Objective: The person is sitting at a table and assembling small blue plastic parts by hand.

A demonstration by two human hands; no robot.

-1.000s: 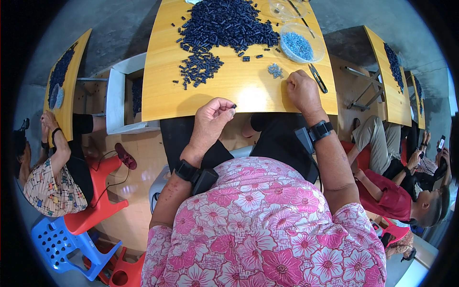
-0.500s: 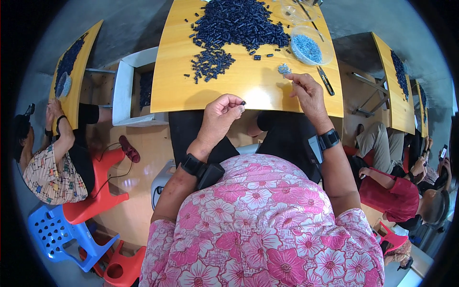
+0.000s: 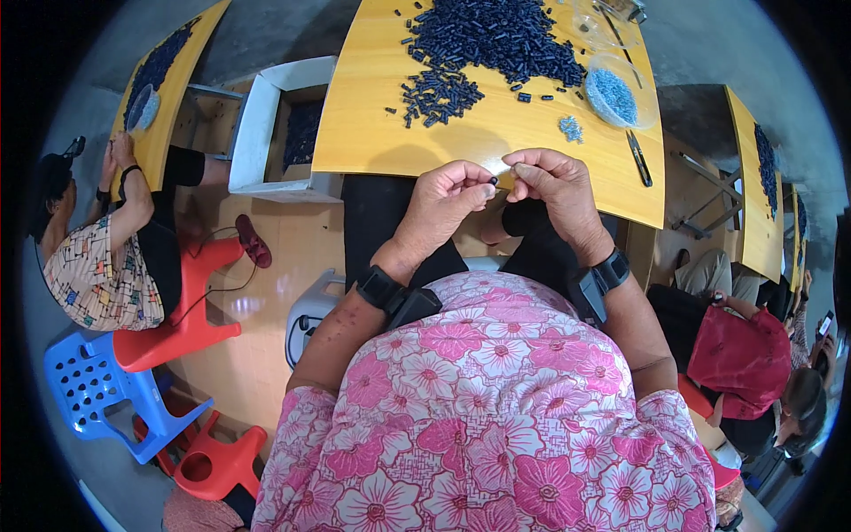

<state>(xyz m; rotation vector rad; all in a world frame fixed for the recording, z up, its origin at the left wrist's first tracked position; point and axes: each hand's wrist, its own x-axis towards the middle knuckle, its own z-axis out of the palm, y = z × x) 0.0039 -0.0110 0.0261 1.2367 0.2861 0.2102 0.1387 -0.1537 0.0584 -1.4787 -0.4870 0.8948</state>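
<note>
At the table's near edge, my left hand (image 3: 443, 202) pinches a small black cylindrical piece (image 3: 494, 181) between thumb and fingertips. Close beside it on the right, my right hand (image 3: 558, 191) is closed in a pinch; whatever its fingertips hold is too small to make out. The two sets of fingertips face each other, a short gap apart. Beyond them a little heap of tiny pale-blue pieces (image 3: 570, 129) lies on the yellow table (image 3: 372, 133). A small group of black cylindrical pieces (image 3: 441, 96) sits farther left, in front of a big dark pile (image 3: 496, 40).
A clear round tub (image 3: 653, 113) holds many pale-blue pieces at the right, with black-handled thread snips (image 3: 638, 160) nearer me. Another clear dish (image 3: 585, 27) stands behind. An open white box (image 3: 253, 133) adjoins the table's left side. Other people sit at tables on both sides.
My right hand has come from beside the pale-blue heap to my left hand, its fingers now pinched. My left hand still holds the black piece. The view has shifted, moving the table rightward and up.
</note>
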